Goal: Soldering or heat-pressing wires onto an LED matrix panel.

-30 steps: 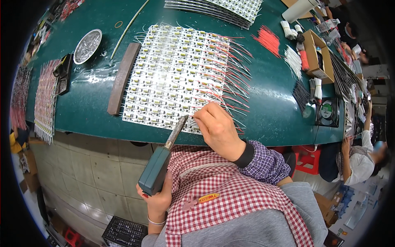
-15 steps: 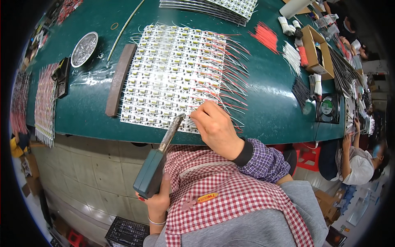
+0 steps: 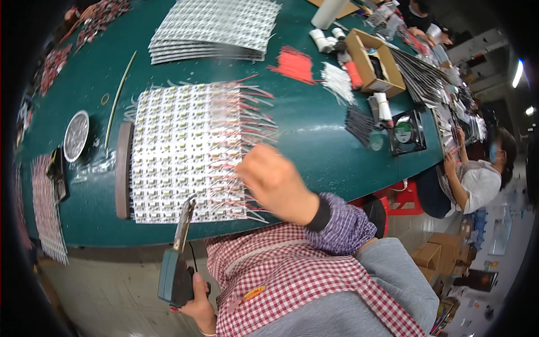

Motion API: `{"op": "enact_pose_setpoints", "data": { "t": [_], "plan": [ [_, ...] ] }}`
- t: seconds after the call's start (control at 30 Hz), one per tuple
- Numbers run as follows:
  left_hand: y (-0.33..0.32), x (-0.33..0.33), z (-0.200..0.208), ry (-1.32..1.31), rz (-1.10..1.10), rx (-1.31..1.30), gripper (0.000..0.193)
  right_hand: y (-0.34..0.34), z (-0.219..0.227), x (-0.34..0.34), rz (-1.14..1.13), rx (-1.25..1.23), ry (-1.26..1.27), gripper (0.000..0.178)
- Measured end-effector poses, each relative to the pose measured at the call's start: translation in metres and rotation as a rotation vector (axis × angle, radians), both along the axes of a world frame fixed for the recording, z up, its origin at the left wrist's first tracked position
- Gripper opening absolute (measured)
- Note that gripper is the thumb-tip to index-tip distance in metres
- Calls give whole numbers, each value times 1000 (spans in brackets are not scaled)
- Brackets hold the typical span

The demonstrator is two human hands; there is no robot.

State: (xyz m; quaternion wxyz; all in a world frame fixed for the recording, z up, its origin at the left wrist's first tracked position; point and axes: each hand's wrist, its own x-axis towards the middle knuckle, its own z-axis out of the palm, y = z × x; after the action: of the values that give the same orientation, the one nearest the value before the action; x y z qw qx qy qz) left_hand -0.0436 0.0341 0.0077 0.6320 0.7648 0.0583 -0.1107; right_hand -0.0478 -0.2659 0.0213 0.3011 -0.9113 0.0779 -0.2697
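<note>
Gripping a dark green soldering tool [image 3: 173, 275] in the curled left hand [image 3: 196, 300] at lower left of the frame, with metal shaft [image 3: 183, 224] directed upward over the lower part of the white circuit-board sheet [image 3: 174, 151]. Cannot tell whether touching the sheet. Holding the right hand [image 3: 275, 180] near the centre of the frame, over the sheet's right edge and the red and white wires [image 3: 258, 121], with fingers drawn together. Blurred; cannot tell whether pinching a wire. Note the sheet flat on the green table [image 3: 320, 160], left of centre in the frame, beside a brown bar [image 3: 123, 174]. Note also a metal bowl [image 3: 76, 136] at left, a stack of boards [image 3: 216, 28] at top, and a red bundle [image 3: 295, 64], a cardboard box [image 3: 390, 85] and a black square fan [image 3: 405, 133] toward upper right.
</note>
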Motion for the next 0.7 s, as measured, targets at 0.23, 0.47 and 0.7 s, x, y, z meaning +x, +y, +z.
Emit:
{"op": "enact_pose_setpoints", "data": {
  "t": [0.23, 0.47, 0.7],
  "plan": [
    [-14, 8, 1, -31, 8, 1, 39, -186, -32, 8, -469, -175, 93, 5],
    [-14, 5, 6, -35, 5, -27, 38, -247, -82, 42, -415, -322, 131, 14],
    [2, 4, -6, -128, -85, -14, 34, -254, -76, 48, -328, -569, 236, 14]
  ]
}}
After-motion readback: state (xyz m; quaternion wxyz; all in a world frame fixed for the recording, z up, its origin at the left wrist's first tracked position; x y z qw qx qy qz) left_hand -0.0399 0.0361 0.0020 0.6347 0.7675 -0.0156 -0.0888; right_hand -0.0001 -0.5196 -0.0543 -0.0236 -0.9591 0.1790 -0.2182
